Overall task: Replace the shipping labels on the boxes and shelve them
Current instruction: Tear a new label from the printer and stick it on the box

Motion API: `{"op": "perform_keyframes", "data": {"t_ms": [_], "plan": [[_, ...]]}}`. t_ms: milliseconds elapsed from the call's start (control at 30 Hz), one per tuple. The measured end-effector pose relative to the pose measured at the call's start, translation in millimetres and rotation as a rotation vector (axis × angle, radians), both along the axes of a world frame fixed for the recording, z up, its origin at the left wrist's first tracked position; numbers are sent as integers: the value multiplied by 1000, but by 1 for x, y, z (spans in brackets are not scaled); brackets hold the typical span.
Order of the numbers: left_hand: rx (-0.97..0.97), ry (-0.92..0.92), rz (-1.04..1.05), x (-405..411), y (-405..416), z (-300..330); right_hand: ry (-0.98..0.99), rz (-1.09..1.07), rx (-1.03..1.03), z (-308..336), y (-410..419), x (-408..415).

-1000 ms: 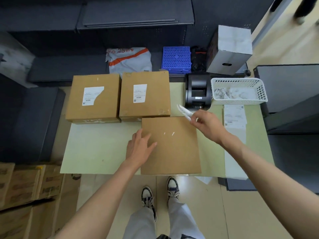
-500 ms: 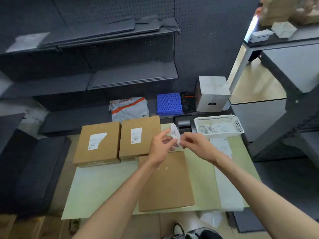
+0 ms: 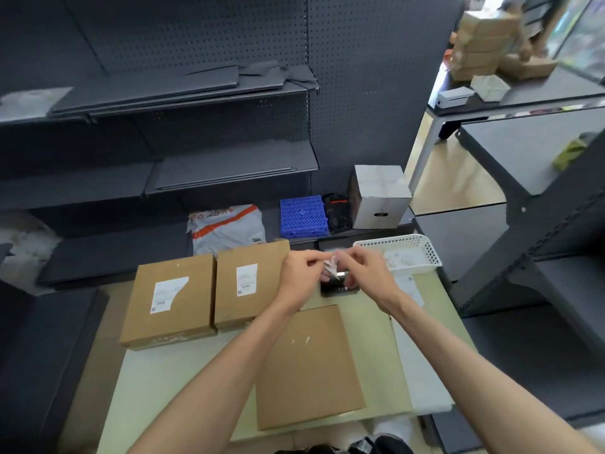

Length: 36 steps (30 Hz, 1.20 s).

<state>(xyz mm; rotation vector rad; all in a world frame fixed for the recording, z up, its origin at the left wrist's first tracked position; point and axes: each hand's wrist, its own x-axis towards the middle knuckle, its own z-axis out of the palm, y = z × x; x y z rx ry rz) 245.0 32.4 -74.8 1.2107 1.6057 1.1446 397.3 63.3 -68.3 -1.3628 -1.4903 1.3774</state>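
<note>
A bare cardboard box (image 3: 307,365) with no label lies on the green table (image 3: 170,381) right in front of me. Two more cardboard boxes stand behind it at the left, the left box (image 3: 170,303) with a torn white label and the middle box (image 3: 248,283) with a whole label. My left hand (image 3: 302,276) and my right hand (image 3: 363,271) meet above the black label printer (image 3: 339,288), and both pinch a small crumpled white label (image 3: 331,265) between their fingertips.
A white plastic basket (image 3: 422,253) holding paper scraps sits at the table's back right, with white label sheets (image 3: 422,365) along the right edge. Dark shelves (image 3: 229,168) rise behind the table. A grey mailer bag (image 3: 226,227), blue crate (image 3: 302,216) and white carton (image 3: 379,198) rest on the low shelf.
My left hand left the bare box and joined my right hand on the peeled label. Both hands then shifted right over the printer, and my view tilted up toward the shelves.
</note>
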Motion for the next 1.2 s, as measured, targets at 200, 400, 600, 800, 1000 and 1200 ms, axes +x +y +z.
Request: {"op": "perform_keyframes", "data": {"t_ms": [200,400,600,800,1000,1200], "plan": [[-41,8,-98,-1,4,-6,-1,31,-86,-9,1,4],[-39,-169,-162,11,6,-5,1,-29,-68,-16,-6,8],[3,-87,-280,15,7,-9,73,-214,-86,-20,-13,15],[187,290,-398,8,7,-17,84,-339,-73,-20,-11,19],[199,461,-457,4,12,-20,52,-215,-59,-21,-16,14],[147,556,-544,-1,16,-32,-155,40,17,-28,-18,28]]}}
